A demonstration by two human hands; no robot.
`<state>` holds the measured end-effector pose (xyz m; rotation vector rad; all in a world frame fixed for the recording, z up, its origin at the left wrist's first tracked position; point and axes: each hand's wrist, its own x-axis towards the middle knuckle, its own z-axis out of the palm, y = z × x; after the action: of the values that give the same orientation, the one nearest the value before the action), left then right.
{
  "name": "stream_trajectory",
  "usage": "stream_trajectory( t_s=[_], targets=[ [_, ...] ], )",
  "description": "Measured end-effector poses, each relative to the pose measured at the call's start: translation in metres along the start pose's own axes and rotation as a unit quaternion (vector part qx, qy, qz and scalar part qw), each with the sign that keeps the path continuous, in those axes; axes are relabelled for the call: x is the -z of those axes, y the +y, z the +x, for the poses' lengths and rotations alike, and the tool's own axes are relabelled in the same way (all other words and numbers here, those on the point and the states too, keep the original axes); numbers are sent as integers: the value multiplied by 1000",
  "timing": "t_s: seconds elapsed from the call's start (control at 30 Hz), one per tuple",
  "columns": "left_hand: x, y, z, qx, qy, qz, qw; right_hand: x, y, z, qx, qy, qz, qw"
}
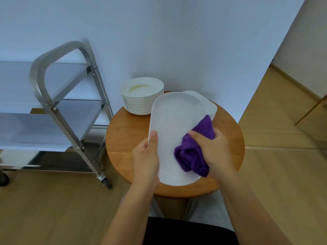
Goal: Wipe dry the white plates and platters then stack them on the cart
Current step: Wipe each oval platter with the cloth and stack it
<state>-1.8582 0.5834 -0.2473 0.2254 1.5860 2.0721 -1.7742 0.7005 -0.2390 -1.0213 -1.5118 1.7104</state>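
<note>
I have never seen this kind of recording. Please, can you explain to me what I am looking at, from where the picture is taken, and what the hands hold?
There is no machine. One camera sits on a person's head and looks down at their two bare hands. The left hand grips the edge of a white oval platter. The right hand presses a purple cloth onto it. Below is a round wooden table with a stack of white plates and more platters. The steel cart stands to the left.
</note>
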Motion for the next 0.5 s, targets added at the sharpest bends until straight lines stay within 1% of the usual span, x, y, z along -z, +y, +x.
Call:
stream_trajectory(
  t_s=[0.1, 0.17, 0.23, 0.3, 0.37, 0.43, 0.5],
  targets=[
    [3, 1, 4, -9, 35, -34, 999, -8, 24, -14, -35, -29, -36, 998],
    [6, -2, 6, -3, 42, -23, 999, -10, 41, -23, -62, -29, -56, 996],
    [11, -7, 7, 12, 33, 1, 999, -8, 52, -28, -68, -28, -81, 994],
    [15, -12, 7, 22, 10, 31, 999, -6, 53, -27, -22, 5, -99, 995],
    [16, -15, 5, 12, -22, 70, 997, -6, 48, -19, 72, 77, -144, 984],
    [14, -18, 1, -10, -52, 98, 994, -9, 39, -10, 151, 137, -222, 954],
    [11, -19, -2, -35, -67, 115, 990, -18, 34, -1, 184, 164, -347, 905]
  ],
)
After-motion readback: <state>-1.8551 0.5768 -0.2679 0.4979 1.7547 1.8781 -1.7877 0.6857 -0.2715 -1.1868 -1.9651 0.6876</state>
